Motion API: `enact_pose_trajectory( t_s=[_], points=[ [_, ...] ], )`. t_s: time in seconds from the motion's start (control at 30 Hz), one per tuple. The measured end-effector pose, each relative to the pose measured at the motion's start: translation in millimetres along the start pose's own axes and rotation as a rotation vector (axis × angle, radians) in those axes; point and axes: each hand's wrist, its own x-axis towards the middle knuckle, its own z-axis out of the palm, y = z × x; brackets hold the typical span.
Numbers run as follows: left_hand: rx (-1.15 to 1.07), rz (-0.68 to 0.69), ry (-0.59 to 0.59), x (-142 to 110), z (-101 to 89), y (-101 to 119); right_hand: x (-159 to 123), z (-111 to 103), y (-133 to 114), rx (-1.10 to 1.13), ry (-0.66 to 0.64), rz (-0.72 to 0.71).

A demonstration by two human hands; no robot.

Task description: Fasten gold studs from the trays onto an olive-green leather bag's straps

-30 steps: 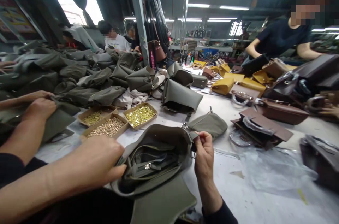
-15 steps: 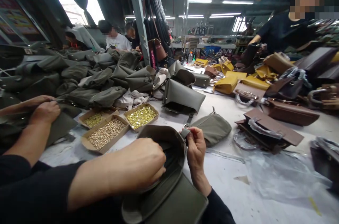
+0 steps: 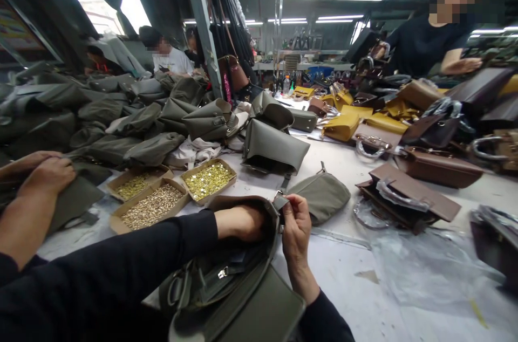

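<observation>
An olive-green handbag (image 3: 243, 299) lies open on the table before me, its flap toward me. My left hand (image 3: 243, 222) reaches down into the bag's mouth; only the wrist and the back of the hand show, the fingers are hidden inside. My right hand (image 3: 297, 226) pinches the bag's side tab at the rim, next to a metal buckle (image 3: 278, 195). A zip pull (image 3: 222, 273) shows inside the bag.
Three cardboard trays of brass fittings (image 3: 208, 179) stand left of the bag. Piled olive bags (image 3: 133, 115) fill the back left; brown bags (image 3: 404, 193) and yellow bags (image 3: 343, 126) lie right. A co-worker's hands (image 3: 40, 175) press an olive piece at left. Plastic film (image 3: 429, 272) lies on the table.
My left hand has moved from the bag's near rim across and down into its opening. My right hand has kept its pinch on the side tab.
</observation>
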Motion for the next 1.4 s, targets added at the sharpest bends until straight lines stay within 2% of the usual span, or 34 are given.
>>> enact_pose_trajectory(
  t_s=[0.1, 0.2, 0.3, 0.37, 0.43, 0.5, 0.6, 0.67, 0.87, 0.97, 1.03, 1.17, 1.4],
  points=[
    [-0.058, 0.025, -0.079, -7.2, -9.8, 1.5, 2.7, -1.1, 2.2, 0.024, 0.018, 0.014],
    [-0.145, 0.047, -0.087, -28.6, -35.8, 5.1, 6.4, -3.7, 4.3, 0.095, 0.031, 0.064],
    [-0.348, 0.035, 0.047, -54.7, -59.4, 9.7, 7.9, -4.2, 6.3, 0.184, 0.017, 0.13],
    [-0.534, 0.004, 0.163, -67.5, -61.5, 13.7, 5.9, -1.4, 8.4, 0.219, -0.013, 0.161],
    [-0.669, -0.046, 0.26, -74.5, -49.5, 18.8, 1.4, 3.9, 11.4, 0.247, -0.058, 0.193],
    [-0.727, -0.104, 0.349, -77.2, -28.1, 24.9, -4.5, 10.6, 15.0, 0.27, -0.118, 0.224],
    [-0.74, -0.207, 0.474, -80.5, 3.5, 32.5, -12.6, 19.7, 18.8, 0.281, -0.202, 0.252],
    [-0.743, -0.229, 0.575, -84.7, 16.7, 34.6, -16.4, 24.0, 18.8, 0.254, -0.227, 0.252],
    [-0.689, -0.15, 0.913, -85.2, 45.1, 32.9, -25.9, 26.2, 13.4, 0.121, -0.247, 0.23],
    [-0.544, -0.023, 1.134, -74.3, 70.6, 30.3, -27.7, 20.0, 13.0, 0.011, -0.291, 0.224],
    [-0.467, 0.064, 1.23, -67.8, 85.7, 27.8, -24.7, 14.5, 11.7, -0.071, -0.376, 0.228],
    [-0.467, 0.122, 1.274, -63.1, 97.6, 22.4, -11.7, 7.8, 0.2, -0.261, -0.543, 0.194],
    [-0.714, 0.145, 1.249, -68.5, 91.6, 11.3, 7.1, 12.6, -28.7, -0.446, -0.735, 0.178]
  ],
)
